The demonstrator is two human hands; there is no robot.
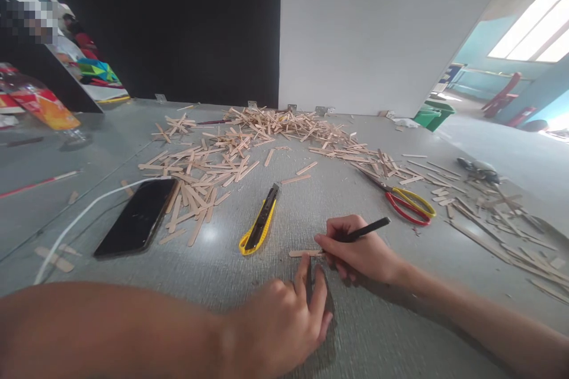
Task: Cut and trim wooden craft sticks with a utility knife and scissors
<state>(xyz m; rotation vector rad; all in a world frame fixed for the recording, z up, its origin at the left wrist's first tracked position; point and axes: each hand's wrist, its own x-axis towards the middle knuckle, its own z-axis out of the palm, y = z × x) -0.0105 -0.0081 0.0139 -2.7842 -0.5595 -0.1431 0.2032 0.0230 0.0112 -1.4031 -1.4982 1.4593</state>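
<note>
A short wooden craft stick point(299, 253) lies flat on the grey table in front of me. My left hand point(293, 311) reaches in from below, fingers stretched out, with the index fingertip resting on the stick. In my right hand point(355, 251) is a black pen point(368, 228), pinched in a writing grip. Its tip is down by the stick's right end, which the fingers partly hide. Just left of the stick is a yellow and black utility knife point(260, 222), its tip pointing away from me.
Many craft sticks point(275, 124) are heaped along the black and white panels. A smartphone point(137, 216) with a white cable lies left. Red and yellow-handled scissors point(409, 204) and thin wood strips point(502, 251) are on the right. A drink bottle point(42, 103) is far left.
</note>
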